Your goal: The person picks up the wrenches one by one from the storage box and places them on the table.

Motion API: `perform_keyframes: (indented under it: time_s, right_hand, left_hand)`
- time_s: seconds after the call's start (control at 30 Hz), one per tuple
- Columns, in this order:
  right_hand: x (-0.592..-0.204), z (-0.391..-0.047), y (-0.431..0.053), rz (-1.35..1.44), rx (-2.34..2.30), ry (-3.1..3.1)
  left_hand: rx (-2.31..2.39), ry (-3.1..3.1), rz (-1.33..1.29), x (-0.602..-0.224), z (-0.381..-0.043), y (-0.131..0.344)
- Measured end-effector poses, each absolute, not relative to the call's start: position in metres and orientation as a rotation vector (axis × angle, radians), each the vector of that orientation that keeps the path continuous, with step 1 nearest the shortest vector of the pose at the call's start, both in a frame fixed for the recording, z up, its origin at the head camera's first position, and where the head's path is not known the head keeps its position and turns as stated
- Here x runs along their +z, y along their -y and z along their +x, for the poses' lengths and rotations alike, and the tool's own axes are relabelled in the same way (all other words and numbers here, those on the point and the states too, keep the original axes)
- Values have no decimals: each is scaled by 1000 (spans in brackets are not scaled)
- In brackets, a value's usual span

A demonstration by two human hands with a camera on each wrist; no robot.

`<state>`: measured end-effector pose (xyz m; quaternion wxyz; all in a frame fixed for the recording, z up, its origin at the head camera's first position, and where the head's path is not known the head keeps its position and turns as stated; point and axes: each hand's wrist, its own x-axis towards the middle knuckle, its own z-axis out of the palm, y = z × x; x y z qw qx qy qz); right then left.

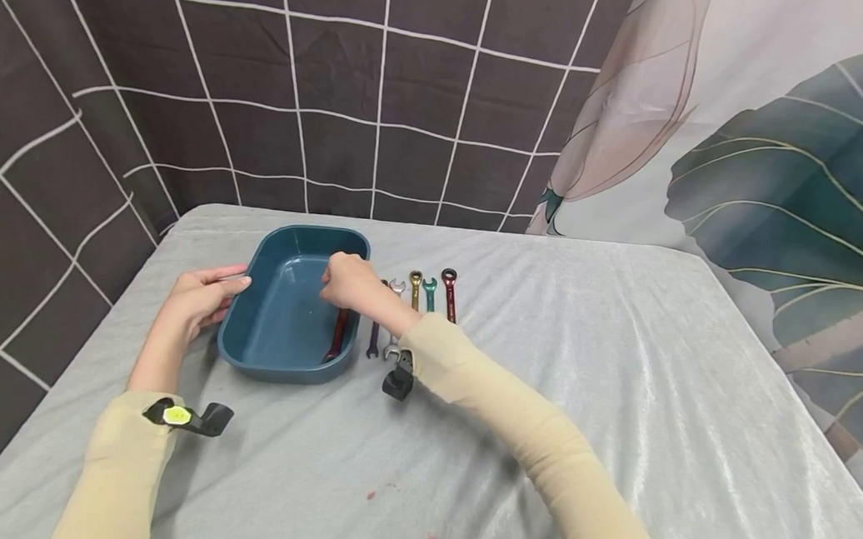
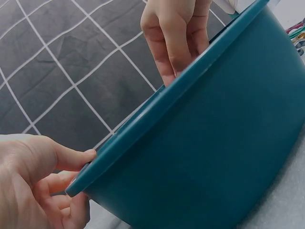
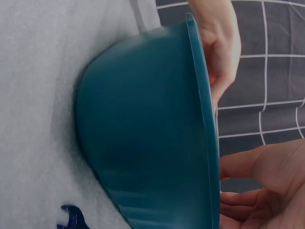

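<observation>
A blue plastic bin stands on the cloth-covered table. My left hand grips its left rim, thumb over the edge and fingers outside, as the left wrist view also shows. Inside the bin, by the right wall, my right hand reaches down with curled fingers over a dark red wrench. The wrench's lower end shows near the bin floor; its middle is hidden under the hand. In the left wrist view, the fingers of the right hand dip below the rim.
Right of the bin lie a purple wrench, a silver wrench, a gold ratcheting wrench, a green wrench and a red ratcheting wrench. My right forearm passes over some of them. A dark gridded curtain hangs behind the table.
</observation>
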<state>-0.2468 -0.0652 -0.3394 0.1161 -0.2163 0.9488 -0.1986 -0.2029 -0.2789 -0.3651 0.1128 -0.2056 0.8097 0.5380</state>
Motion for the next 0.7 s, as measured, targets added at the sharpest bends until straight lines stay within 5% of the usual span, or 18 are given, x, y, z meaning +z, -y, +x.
perform_keyframes:
  time_s: [0.7]
  right_hand:
    - [-340, -241, 82, -504, -315, -2783]
  left_hand:
    - [1576, -2365, -624, -364, -203, 278]
